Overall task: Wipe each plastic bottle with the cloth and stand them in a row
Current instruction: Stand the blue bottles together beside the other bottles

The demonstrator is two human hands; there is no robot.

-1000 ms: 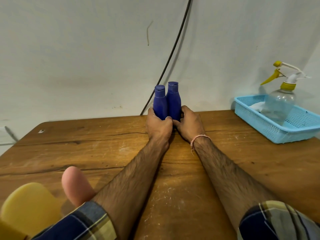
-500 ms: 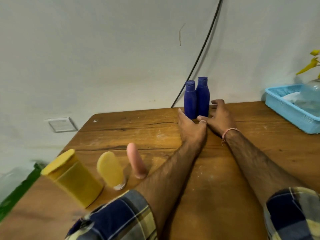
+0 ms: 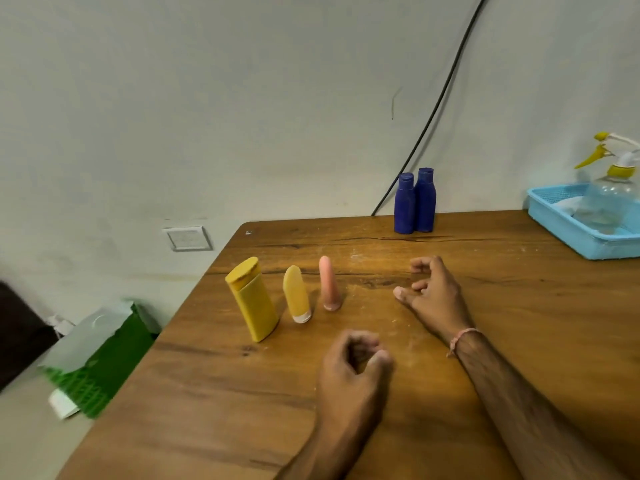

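Two dark blue bottles [image 3: 415,201] stand upright side by side, touching, at the table's far edge by the wall. Nearer, on the left, three more stand in a line: a tall yellow bottle [image 3: 252,298], a small yellow tube [image 3: 296,294] on its white cap, and a pink tube [image 3: 328,283]. My left hand [image 3: 353,368] hovers over the table in front of them, fingers loosely curled, holding nothing. My right hand [image 3: 433,292] is just right of the pink tube, fingers loosely bent, empty. A white cloth [image 3: 568,204] lies in the basket at right.
A light blue basket [image 3: 575,233] sits at the table's right edge, holding a clear spray bottle [image 3: 613,188] with a yellow trigger. A black cable [image 3: 436,105] runs down the wall behind the blue bottles. On the floor at left stands a green crate [image 3: 100,355].
Both hands have let go of the two blue bottles and drawn back toward me and leftward. The view has swung left, bringing the yellow and pink bottles into view.
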